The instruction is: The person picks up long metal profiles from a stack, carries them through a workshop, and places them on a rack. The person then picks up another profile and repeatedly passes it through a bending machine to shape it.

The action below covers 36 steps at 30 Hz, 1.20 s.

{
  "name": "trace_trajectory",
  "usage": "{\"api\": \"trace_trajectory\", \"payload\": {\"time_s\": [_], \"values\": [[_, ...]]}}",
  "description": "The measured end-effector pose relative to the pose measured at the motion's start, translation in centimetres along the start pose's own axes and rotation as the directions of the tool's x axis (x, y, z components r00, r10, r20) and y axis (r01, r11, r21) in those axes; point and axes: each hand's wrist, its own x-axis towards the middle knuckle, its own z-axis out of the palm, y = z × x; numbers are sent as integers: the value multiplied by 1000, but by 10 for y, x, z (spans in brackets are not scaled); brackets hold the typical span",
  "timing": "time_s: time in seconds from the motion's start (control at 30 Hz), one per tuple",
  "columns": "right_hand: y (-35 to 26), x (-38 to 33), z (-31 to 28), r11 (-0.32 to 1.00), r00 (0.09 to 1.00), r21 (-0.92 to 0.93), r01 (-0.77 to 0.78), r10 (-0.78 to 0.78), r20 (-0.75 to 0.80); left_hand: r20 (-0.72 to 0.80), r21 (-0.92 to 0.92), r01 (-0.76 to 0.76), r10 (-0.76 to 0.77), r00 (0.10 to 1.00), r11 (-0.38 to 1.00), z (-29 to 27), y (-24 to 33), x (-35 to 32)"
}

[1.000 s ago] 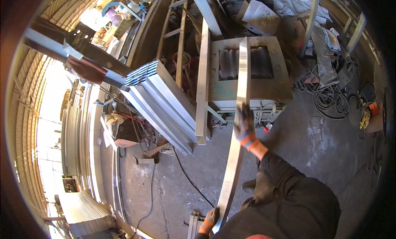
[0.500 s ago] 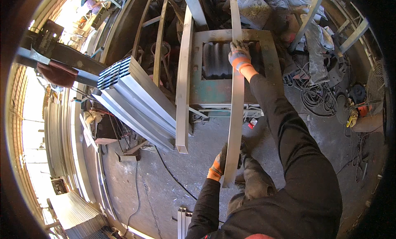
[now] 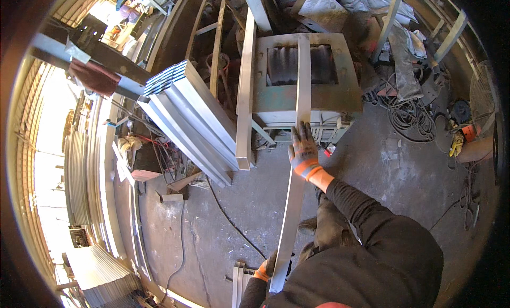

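Long flat pale-grey metal strip [image 3: 295, 164], narrow and straight, bare matte finish. It runs lengthwise away from the person: near end low by the person's waist, far end up on the square grey metal frame with the rectangular opening [image 3: 340, 74]. The strip lies across that frame's middle, bridging the opening front to back. Its mid-span hangs unsupported above the concrete floor. Slight tilt, near end a bit left of far end.
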Motion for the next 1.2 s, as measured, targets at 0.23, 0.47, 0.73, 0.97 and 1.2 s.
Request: {"api": "trace_trajectory", "payload": {"time_s": [0.23,0.47,0.73,0.97,1.2], "values": [[-39,-111,-34,978,997,199,67,-75,35,-182,411,-150,243,953,899,-38,-89,-88],[26,3,24,818,954,567,-100,241,-180,-110,437,-128,194,975,891,-16,22,-28],[120,269,45,940,942,121,-318,328,-77,64,824,-425,684,727,374,199,199,106],[166,398,70,917,983,-364,-162,183,25,152,537,-529,541,827,657,306,261,164],[97,244,39,937,980,-315,-149,183,82,177,663,-422,417,891,619,199,191,100]]}}
